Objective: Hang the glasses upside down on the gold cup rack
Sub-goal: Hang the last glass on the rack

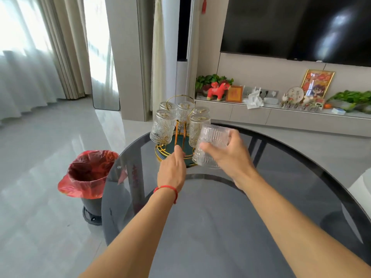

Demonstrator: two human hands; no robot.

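Note:
The gold cup rack (177,135), with a dark green round base and a hoop handle, stands at the far edge of the dark glass table (220,227). Several ribbed clear glasses (162,127) hang upside down on its arms. My right hand (230,157) grips another ribbed glass (210,145), upside down and tilted, just in front of the rack's right side. My left hand (172,167) rests at the rack's base rim, fingers touching the gold wire; whether it grips the rim I cannot tell.
A black bin with a red bag (90,173) stands on the floor left of the table. Behind are a TV cabinet (281,115) with ornaments and plants, a wall TV (297,27) and curtains (30,57).

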